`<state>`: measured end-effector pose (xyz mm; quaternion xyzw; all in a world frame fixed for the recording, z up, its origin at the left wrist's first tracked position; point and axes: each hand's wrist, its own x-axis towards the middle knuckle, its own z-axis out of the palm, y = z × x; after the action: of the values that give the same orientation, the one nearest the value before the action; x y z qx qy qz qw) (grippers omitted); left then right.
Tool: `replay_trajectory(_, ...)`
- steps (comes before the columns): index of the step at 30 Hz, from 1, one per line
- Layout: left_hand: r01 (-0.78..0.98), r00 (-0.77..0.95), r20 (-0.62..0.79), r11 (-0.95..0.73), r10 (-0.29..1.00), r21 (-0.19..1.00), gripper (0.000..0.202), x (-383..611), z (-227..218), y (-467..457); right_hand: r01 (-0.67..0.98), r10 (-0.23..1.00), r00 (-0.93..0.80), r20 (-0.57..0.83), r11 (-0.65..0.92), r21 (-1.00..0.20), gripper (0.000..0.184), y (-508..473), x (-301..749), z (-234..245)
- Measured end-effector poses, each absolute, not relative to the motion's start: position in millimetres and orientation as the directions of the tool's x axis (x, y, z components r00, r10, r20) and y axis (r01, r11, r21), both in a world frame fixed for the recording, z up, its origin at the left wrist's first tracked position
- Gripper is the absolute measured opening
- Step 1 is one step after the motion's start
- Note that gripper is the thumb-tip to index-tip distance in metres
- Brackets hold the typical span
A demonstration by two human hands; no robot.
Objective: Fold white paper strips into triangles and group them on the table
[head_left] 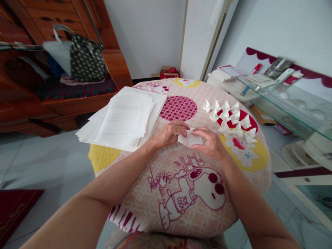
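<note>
A small piece of folded white paper lies between my hands at the middle of the round table. My left hand grips its left side, fingers curled over the far edge. On the other side my right hand has its thumb and fingers bent around the paper's right edge. The undersides of the fingers are hidden. Several pointed folded paper pieces stand in rows to the right of my right hand. A stack of white paper sheets, some with faint printed lines, rests to the left beyond my left forearm.
A pink patterned cloth covers the table. At the right stands a glass shelf with papers and metal containers near it. A wooden bench holding a dark patterned bag is at the back left. A red box sits behind the table.
</note>
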<state>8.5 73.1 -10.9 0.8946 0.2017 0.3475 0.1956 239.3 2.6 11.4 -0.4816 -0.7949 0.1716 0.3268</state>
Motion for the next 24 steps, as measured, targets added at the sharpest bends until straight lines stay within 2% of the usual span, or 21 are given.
replay_trajectory(2,0.213,0.720,0.514,-0.853,0.467,0.477,0.030,8,-14,76,0.683,0.854,-0.410,0.321,0.520,-0.513,0.037,2,236,8)
replay_trajectory(5,0.194,0.809,0.430,-0.873,0.400,0.447,0.025,7,-15,80,0.711,0.830,-0.510,0.226,0.555,-0.433,0.026,3,232,1)
replay_trajectory(11,0.241,0.883,0.276,-0.870,0.380,0.429,0.025,1,-3,79,0.737,0.835,-0.520,0.181,0.546,-0.398,0.015,4,235,-4)
replay_trajectory(15,0.219,0.910,0.204,-0.836,0.361,0.503,0.026,-2,1,78,0.725,0.823,-0.533,0.198,0.564,-0.396,0.013,4,237,-4)
replay_trajectory(19,0.194,0.907,0.199,-0.790,0.370,0.582,0.025,0,-3,79,0.683,0.816,-0.528,0.236,0.573,-0.453,0.015,4,238,-4)
replay_trajectory(24,0.184,0.912,0.123,-0.659,0.391,0.729,0.021,-3,-3,83,0.652,0.807,-0.560,0.185,0.568,-0.502,0.018,0,233,-1)
